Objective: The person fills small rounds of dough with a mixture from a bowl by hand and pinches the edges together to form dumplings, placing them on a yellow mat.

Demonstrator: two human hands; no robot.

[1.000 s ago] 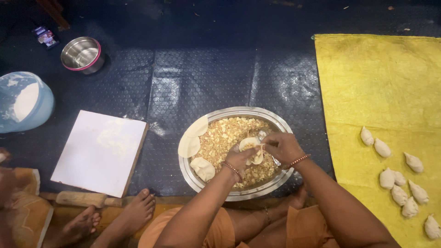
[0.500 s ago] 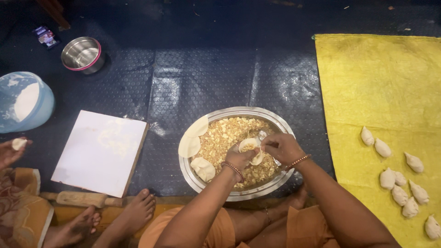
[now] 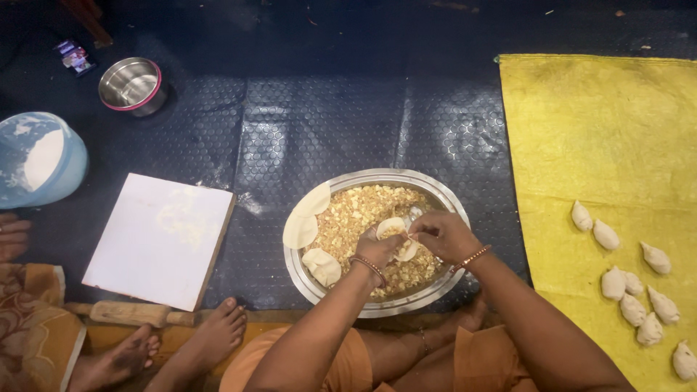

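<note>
A wide steel plate [image 3: 428, 181] sits on the floor in front of me, heaped with crumbly yellow filling [image 3: 356, 214]. Over it, my left hand [image 3: 377, 250] cups a round dough disc [image 3: 396, 231] with filling in it. My right hand [image 3: 443, 236] pinches that disc's edge; a spoon handle [image 3: 414, 214] shows just beyond the fingers. Three flat dough rounds [image 3: 301, 231] lean on the plate's left rim.
A yellow cloth [image 3: 602, 138] at the right carries several folded dumplings [image 3: 624, 283]. On the left lie a white board [image 3: 160, 239], a wooden rolling pin [image 3: 131, 313], a blue flour tub [image 3: 36, 156] and a steel bowl [image 3: 131, 86]. Another person's feet [image 3: 210, 341] rest nearby.
Both hands stayed over the plate, working the same dough disc. Another person's hand at the left edge came into view and then drew back.
</note>
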